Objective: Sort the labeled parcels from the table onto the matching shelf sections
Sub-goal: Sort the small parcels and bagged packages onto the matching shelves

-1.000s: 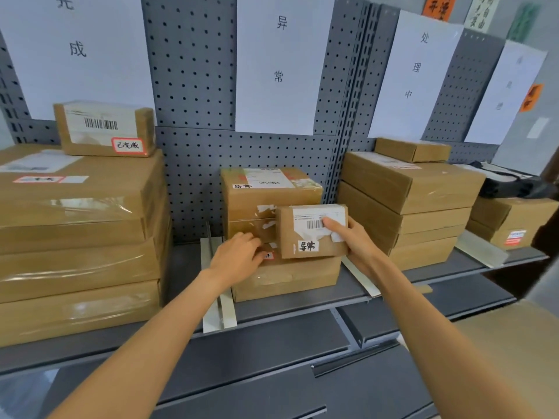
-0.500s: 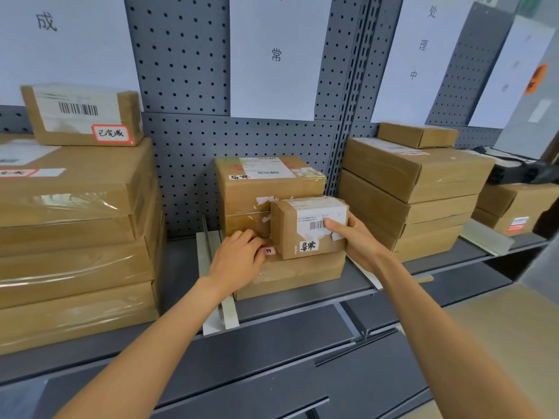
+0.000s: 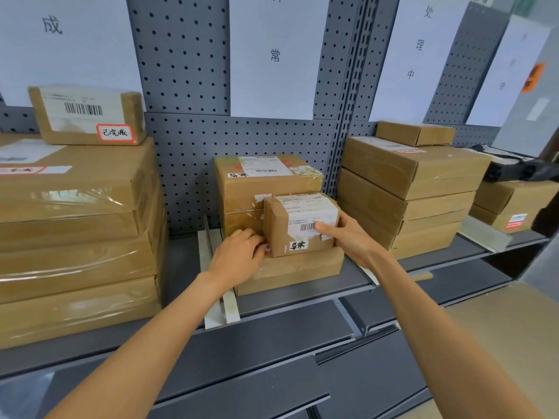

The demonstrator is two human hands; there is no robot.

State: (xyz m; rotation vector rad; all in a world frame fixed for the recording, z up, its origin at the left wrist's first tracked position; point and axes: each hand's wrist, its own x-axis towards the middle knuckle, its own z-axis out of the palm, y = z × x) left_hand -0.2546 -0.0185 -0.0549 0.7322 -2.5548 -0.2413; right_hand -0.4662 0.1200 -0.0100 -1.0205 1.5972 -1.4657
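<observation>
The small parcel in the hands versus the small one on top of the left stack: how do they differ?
The held parcel sits in the middle section on a flat box, gripped by the left hand and right hand; the left-stack parcel lies untouched. Its handwritten tag is red-bordered; the held one's is plain white. Both are brown cardboard with barcode labels.

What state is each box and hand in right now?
Small parcel: upright on the flat box, held at both sides.
Flat box: lying on the shelf.
Left hand: gripping the parcel's left edge.
Right hand: gripping its right side, thumb on label.
</observation>
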